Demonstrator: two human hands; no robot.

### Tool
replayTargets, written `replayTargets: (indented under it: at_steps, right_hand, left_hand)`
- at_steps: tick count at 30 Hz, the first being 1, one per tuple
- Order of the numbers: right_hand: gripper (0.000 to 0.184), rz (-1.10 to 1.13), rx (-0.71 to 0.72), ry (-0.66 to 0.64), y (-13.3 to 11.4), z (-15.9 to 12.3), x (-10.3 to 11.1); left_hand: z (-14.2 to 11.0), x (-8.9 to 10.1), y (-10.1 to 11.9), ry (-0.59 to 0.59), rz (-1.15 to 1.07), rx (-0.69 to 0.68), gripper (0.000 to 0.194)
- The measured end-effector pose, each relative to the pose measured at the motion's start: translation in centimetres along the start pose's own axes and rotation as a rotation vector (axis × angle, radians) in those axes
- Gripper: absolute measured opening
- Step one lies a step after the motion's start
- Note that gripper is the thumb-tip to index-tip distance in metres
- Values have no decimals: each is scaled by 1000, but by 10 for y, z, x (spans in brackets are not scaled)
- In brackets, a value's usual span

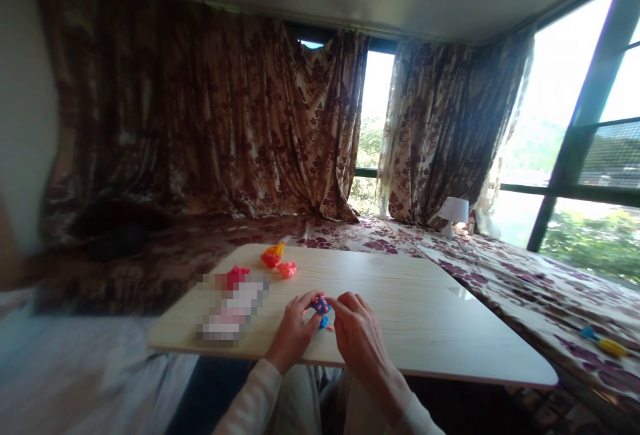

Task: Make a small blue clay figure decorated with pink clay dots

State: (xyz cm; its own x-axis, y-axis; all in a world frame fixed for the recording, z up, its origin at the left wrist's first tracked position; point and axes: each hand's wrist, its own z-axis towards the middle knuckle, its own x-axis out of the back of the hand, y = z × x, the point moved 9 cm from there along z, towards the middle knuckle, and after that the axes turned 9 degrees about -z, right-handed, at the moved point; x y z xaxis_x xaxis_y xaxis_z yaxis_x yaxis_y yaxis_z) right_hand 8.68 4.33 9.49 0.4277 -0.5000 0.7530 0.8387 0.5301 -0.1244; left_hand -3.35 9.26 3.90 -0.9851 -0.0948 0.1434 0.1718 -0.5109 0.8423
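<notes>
My left hand (294,328) is closed in a pinch around a small rounded blue piece of modelling clay with red dots (321,304), held just above the table. From the right, my right hand (361,330) reaches to the dotted piece with its index fingertip at the edge. The other fingers of that hand are curled, and whether something tiny sits between them is hidden. Below the dotted piece is another bit of blue clay (323,322), partly covered by my left thumb. A tiny orange-red scrap (330,328) lies beside it on the table.
On the pale wooden table (425,315) lie a crimson lump (237,278), a coral lump (287,269) and an orange-and-red bundle (273,256). A blurred-out flat object (233,312) is at the left. A white lamp (454,212) and a blue-and-yellow item (611,347) rest on the floral cloth.
</notes>
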Motion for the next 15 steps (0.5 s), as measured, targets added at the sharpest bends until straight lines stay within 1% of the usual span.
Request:
replayTargets:
  at_steps: [2, 4, 7, 9, 12, 15]
  right_hand:
    - [39, 13, 13, -5, -1, 1, 0]
    - [37, 47, 10, 18, 2, 2, 2]
    - [35, 125, -44, 107, 18, 3, 7]
    - [33, 139, -95, 113, 30, 1, 3]
    - [28, 107, -155, -13, 41, -2, -20]
    - [24, 67, -196, -136, 41, -6, -40]
  left_hand:
    - [0, -1, 0, -6, -20, 0, 34]
    - [0, -1, 1, -4, -46, 9, 36]
    - [2, 1, 0, 36, -73, 58, 47]
    - [6, 4, -3, 75, -40, 97, 54]
    - [14, 8, -8, 121, 58, 105, 57]
    - [20, 8, -10, 126, 119, 77, 58]
